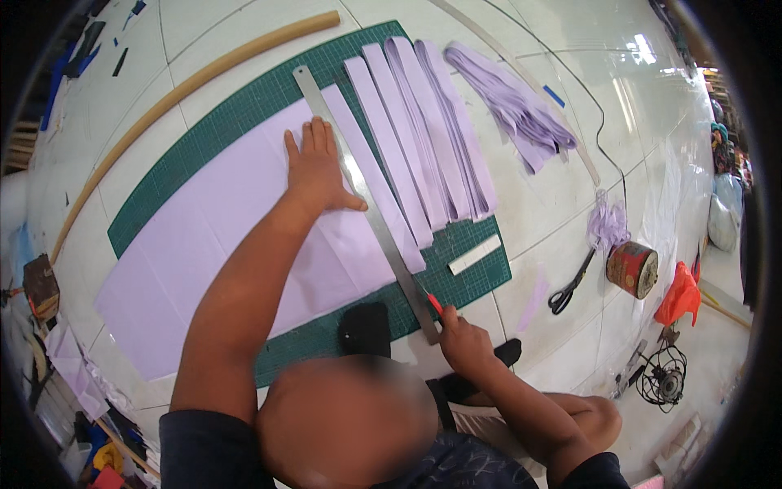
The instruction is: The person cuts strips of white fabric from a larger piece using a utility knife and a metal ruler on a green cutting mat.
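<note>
On the white tiled floor point(562, 204), centre frame, my flat open left hand point(314, 167) pins lilac fabric point(212, 236) beside the long steel ruler point(362, 200); my right hand point(464, 342), closed on a red-handled cutter point(435, 304), could slip if the ruler shifts.

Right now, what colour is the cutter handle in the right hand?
Red: the cutter in the right hand shows a red handle against the steel ruler, best in the head view.
</note>
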`<state>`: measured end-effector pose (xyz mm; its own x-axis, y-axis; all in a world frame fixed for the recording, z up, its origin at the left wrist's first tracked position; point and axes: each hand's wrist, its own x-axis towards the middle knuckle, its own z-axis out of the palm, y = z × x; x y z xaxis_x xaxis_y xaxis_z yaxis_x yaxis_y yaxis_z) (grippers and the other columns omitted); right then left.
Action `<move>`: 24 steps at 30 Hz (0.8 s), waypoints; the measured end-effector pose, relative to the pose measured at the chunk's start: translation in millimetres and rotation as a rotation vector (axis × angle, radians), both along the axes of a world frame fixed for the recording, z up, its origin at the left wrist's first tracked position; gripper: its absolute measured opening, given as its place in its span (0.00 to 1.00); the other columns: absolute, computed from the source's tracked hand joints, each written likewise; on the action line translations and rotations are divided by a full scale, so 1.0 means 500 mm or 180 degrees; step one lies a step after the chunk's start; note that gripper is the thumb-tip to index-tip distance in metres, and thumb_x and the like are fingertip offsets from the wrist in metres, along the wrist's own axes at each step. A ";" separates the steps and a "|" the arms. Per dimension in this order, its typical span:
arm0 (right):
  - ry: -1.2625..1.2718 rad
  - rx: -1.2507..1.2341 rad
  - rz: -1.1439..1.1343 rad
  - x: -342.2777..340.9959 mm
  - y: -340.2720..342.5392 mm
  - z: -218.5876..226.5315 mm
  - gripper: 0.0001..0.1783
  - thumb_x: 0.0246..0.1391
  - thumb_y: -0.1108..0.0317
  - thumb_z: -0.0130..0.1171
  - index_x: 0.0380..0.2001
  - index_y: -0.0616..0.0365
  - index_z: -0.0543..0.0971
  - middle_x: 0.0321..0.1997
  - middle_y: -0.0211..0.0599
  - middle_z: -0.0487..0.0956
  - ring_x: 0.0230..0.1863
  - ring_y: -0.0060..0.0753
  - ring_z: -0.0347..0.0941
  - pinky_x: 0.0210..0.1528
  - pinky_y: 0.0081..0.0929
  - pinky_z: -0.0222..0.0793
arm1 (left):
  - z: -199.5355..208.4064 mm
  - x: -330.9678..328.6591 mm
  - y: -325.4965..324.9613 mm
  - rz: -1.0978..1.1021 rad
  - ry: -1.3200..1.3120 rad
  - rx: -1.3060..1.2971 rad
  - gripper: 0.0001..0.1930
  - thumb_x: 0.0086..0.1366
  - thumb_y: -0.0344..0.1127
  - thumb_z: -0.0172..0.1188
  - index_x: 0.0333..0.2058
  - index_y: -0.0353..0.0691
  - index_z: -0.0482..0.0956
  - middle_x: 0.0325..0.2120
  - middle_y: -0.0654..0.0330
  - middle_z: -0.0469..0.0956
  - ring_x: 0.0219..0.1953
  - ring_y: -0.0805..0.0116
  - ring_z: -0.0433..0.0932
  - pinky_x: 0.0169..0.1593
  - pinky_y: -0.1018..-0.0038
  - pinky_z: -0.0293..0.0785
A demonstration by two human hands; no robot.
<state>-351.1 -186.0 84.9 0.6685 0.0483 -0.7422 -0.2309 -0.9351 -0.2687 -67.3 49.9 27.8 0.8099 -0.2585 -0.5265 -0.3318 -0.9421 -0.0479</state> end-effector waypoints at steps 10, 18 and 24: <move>-0.0932 0.0481 -0.0385 0.334 0.116 -0.031 0.15 0.59 0.68 0.49 0.47 0.60 0.62 0.31 0.62 0.80 0.33 0.70 0.78 0.37 0.62 0.72 | 0.009 0.006 0.017 0.0057 0.0118 -0.0097 0.79 0.34 0.73 0.73 0.70 0.22 0.39 0.73 0.36 0.39 0.76 0.43 0.37 0.72 0.40 0.34; -0.1124 0.0808 -0.0610 0.576 0.278 -0.087 0.17 0.63 0.61 0.48 0.44 0.64 0.62 0.34 0.66 0.80 0.39 0.68 0.79 0.46 0.58 0.72 | -0.025 -0.003 0.020 -0.0055 -0.0327 0.0024 0.78 0.31 0.76 0.71 0.72 0.30 0.44 0.73 0.41 0.42 0.76 0.45 0.39 0.70 0.36 0.38; -0.1243 0.0758 -0.0326 0.595 0.292 -0.097 0.15 0.68 0.61 0.45 0.44 0.65 0.62 0.35 0.57 0.81 0.39 0.59 0.81 0.43 0.49 0.76 | -0.051 -0.007 0.039 0.0009 -0.0216 -0.0267 0.79 0.32 0.76 0.71 0.73 0.32 0.40 0.74 0.42 0.39 0.76 0.46 0.35 0.70 0.35 0.37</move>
<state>-53.5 -40.1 36.1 0.9058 0.1058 -0.4103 -0.1577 -0.8146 -0.5582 -70.7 69.2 2.3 0.8439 -0.2970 -0.4469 -0.3277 -0.9447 0.0089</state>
